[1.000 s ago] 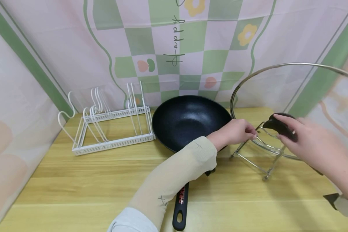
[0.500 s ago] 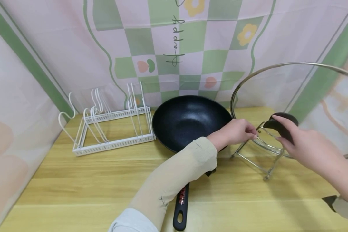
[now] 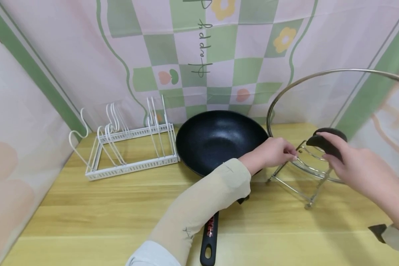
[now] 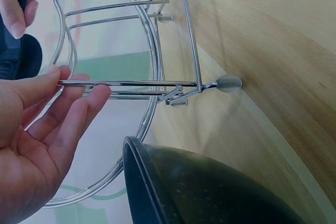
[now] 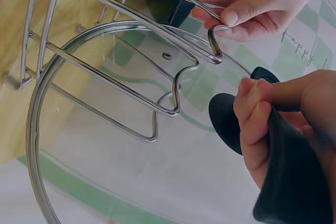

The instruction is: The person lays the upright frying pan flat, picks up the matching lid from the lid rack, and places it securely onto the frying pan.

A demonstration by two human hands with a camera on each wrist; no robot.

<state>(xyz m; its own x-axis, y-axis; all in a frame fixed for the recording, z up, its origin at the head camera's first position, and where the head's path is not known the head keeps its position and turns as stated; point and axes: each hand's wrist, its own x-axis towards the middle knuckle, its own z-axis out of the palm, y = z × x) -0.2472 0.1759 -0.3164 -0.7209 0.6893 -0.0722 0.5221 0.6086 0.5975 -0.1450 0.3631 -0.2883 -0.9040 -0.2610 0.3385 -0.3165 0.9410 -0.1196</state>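
Observation:
In the head view my left hand (image 3: 276, 152) is at the near left of a wire lid rack (image 3: 290, 187). Its thumb and fingers pinch one chrome bar (image 4: 128, 83), plain in the left wrist view. My right hand (image 3: 362, 170) grips the black knob (image 3: 330, 137) of a large, see-through lid with a metal rim (image 3: 350, 70). That lid stands on edge, with its lower part among the rack's wires; the right wrist view shows the rim (image 5: 33, 129) passing between them. Palm and sleeve hide part of the lid's right side.
A black wok (image 3: 219, 144) sits left of the wire rack, its handle (image 3: 209, 236) pointing toward me under my left forearm. Farther left stands a white rack with upright dividers (image 3: 133, 169). A patterned curtain (image 3: 219, 44) hangs behind the wooden tabletop (image 3: 96, 221).
The head view has shifted slightly. My right hand and the lid's knob have moved a little to the right. My left hand keeps its pinch on the rack.

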